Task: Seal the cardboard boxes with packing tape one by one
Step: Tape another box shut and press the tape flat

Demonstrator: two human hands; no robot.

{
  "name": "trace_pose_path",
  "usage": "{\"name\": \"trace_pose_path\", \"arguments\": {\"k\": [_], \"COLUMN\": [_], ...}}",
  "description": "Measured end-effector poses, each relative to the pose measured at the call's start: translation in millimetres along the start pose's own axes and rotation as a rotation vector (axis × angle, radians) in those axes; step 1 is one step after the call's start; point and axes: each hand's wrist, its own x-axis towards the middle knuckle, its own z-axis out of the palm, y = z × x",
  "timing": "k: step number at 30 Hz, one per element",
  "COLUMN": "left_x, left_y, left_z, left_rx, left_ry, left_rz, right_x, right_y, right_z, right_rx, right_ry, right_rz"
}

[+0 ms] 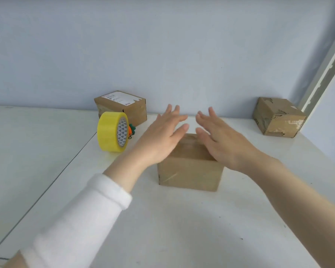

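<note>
Two bare hands hover over a small cardboard box [190,171] at the middle of a white tabletop [182,238]; the left hand [162,136], in a white sleeve [81,219], and the right hand [222,146] are both flat, their fingers [179,118] straight, spread wide and holding nothing; motion blur hides whether the palms press the lid or float just above it. The box's flaps lie closed, and a glossy crease on its near face suggests tape runs down there, though the top seam is hidden under the hands. The yellow roll of packing tape [109,132] stands on edge to the left, apart from both hands, with a small orange and green trinket [132,130] just behind it. A second box [124,107], bearing a white label, sits closed against the wall behind the roll; a third box [278,117], patched with torn, worn tape, waits well apart at the far right. By appearance the job is partway along at best: the middle box is in hand, and whether the other two count as sealed cannot be told from here.
</note>
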Motion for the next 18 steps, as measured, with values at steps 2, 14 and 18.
{"name": "trace_pose_path", "arguments": {"k": [2, 14, 18], "left_x": [10.0, 9.8, 6.5], "left_y": [4.5, 6.1, 3.6], "left_z": [14.3, 25.2, 16.3], "left_rx": [0.215, 0.241, -0.179], "left_ry": [-0.172, -0.221, -0.03], "left_rz": [-0.075, -0.154, -0.207], "right_x": [6.0, 7.1, -0.2], "right_y": [-5.6, 6.4, 7.9], "right_z": [16.6, 27.7, 18.6], "right_rx": [-0.165, -0.213, -0.065], "right_ry": [-0.152, -0.197, -0.168], "right_rz": [0.022, 0.033, 0.049]}}
